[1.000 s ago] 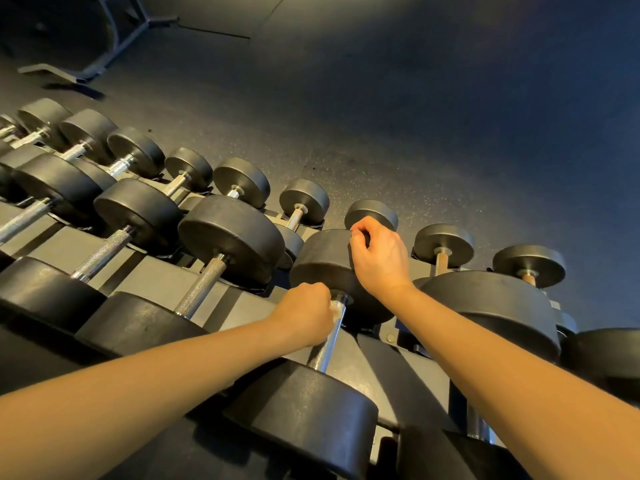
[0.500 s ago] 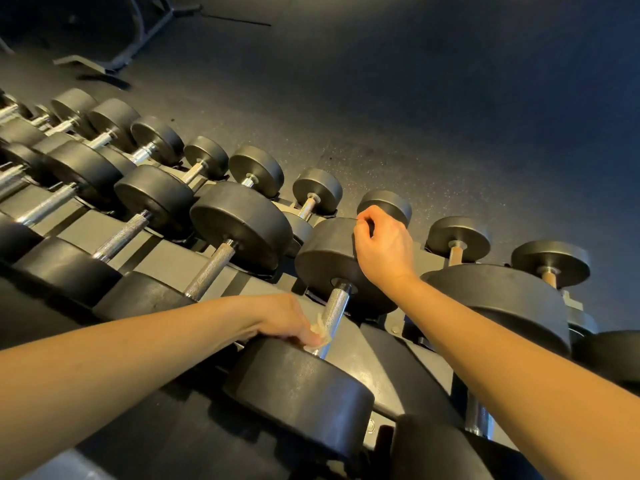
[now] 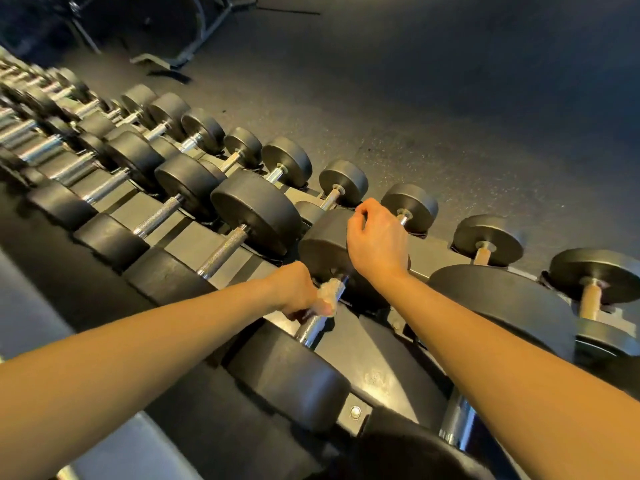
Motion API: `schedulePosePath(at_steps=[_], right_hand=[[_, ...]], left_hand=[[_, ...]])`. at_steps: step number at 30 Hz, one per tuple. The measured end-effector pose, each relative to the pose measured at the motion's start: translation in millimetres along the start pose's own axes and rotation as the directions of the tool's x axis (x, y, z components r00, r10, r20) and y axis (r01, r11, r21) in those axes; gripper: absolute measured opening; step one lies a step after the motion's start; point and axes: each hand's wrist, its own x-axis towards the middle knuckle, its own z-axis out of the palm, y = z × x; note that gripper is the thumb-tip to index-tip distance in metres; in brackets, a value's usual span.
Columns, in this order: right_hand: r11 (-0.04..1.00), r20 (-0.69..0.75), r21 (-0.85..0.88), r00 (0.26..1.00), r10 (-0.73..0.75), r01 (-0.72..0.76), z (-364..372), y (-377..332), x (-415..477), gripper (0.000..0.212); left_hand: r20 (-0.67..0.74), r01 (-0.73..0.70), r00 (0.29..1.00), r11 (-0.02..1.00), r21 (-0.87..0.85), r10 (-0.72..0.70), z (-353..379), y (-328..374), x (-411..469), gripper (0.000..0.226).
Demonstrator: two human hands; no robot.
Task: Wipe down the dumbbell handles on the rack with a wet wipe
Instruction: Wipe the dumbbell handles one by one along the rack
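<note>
The left hand (image 3: 294, 289) has slid up the chrome steel dumbbell handle (image 3: 312, 330), away from the near black weight (image 3: 287, 372), gripping it through the crumpled white wet wipe (image 3: 328, 293). The right hand (image 3: 377, 240) still clasps the far round black weight (image 3: 320, 245) on the grey metal rack (image 3: 375, 348)

**Long grey rack, loaded end to end, standing on a dark speckled floor.**
Here's the steel rack (image 3: 377, 355) running away to the upper left, with dumbbells lying crosswise in two rows. Near row first: big black heads side by side, chrome handles bridging the gap. The nearest dumbbell (image 3: 287, 379) has its handle (image 3: 311, 332) angled up to its far head (image 3: 322, 244), and its neighbour (image 3: 256, 209) sits just beside it on the left. In the far row are smaller dumbbells (image 3: 410, 204), spaced apart, outer heads toward the floor (image 3: 450, 116). A hex bolt (image 3: 355, 412) shows on the rack's front edge. Far back on the floor stands a grey bench frame (image 3: 166, 60).
</note>
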Motion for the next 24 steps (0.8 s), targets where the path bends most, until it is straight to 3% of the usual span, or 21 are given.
schedulePosePath(at_steps=[3, 6, 11, 14, 16, 18, 20, 24], right_hand=[[1.0, -0.01, 0.018, 1.0, -0.01, 0.01, 1, 1, 0, 0.011], [1.0, -0.005, 0.02, 1.0, -0.021, 0.021, 1, 0, 0, 0.009], [0.999, -0.013, 0.016, 0.999, -0.052, 0.052, 3, 3, 3, 0.012], [0.998, -0.015, 0.025, 0.998, -0.06, 0.061, 4, 4, 2, 0.011], [0.998, -0.015, 0.025, 0.998, -0.056, 0.057, 4, 3, 1, 0.012], [0.998, -0.013, 0.022, 0.998, -0.056, 0.056, 3, 3, 2, 0.012], [0.998, -0.003, 0.029, 0.999, -0.052, 0.053, 2, 3, 2, 0.012], [0.998, 0.002, 0.038, 0.999, -0.054, 0.054, 3, 3, 3, 0.011]], left_hand=[[0.064, 0.033, 0.997, 0.958, 0.285, -0.054, 4, -4, -16, 0.051], [0.028, 0.099, 0.993, 0.941, 0.324, -0.114, 10, 1, -12, 0.05], [-0.093, 0.153, 0.986, 0.965, 0.214, -0.136, 15, 14, 5, 0.063], [-0.129, 0.135, 0.981, 0.987, -0.091, -0.146, 17, 21, 13, 0.056], [-0.145, 0.101, 0.977, 0.942, -0.319, -0.154, 17, 24, 17, 0.049], [-0.108, 0.114, 0.978, 0.89, -0.441, -0.179, 16, 22, 16, 0.044], [-0.072, 0.132, 0.98, 0.876, -0.464, -0.185, 14, 14, 9, 0.037], [0.011, 0.114, 0.993, 0.946, -0.304, -0.116, 2, -1, -13, 0.032]])
